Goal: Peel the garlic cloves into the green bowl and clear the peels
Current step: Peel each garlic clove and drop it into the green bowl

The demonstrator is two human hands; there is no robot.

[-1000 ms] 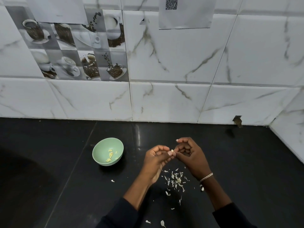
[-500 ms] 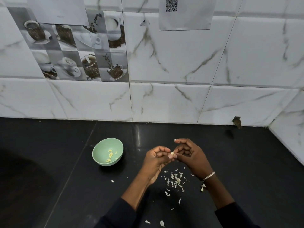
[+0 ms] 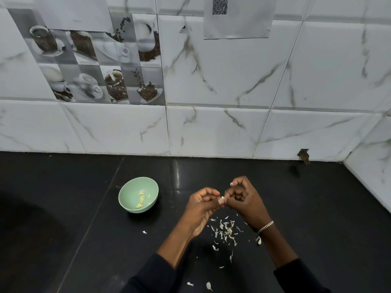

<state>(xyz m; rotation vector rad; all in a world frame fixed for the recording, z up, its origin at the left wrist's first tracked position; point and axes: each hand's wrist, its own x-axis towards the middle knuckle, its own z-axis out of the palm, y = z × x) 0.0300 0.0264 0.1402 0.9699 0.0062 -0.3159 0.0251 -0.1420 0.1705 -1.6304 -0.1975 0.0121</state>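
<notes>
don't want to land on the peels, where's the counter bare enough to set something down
Bare counter: right of the right hand to the side wall; from the left hand back to the tiled wall; left of the green bowl. Crowded: peels under the wrists and toward the near edge, plus a stray peel near the bowl.

surface: black glossy countertop [image 3: 317, 208]
on it: green bowl [image 3: 138, 194] at left; garlic peels [image 3: 225, 229] scattered near front
</notes>
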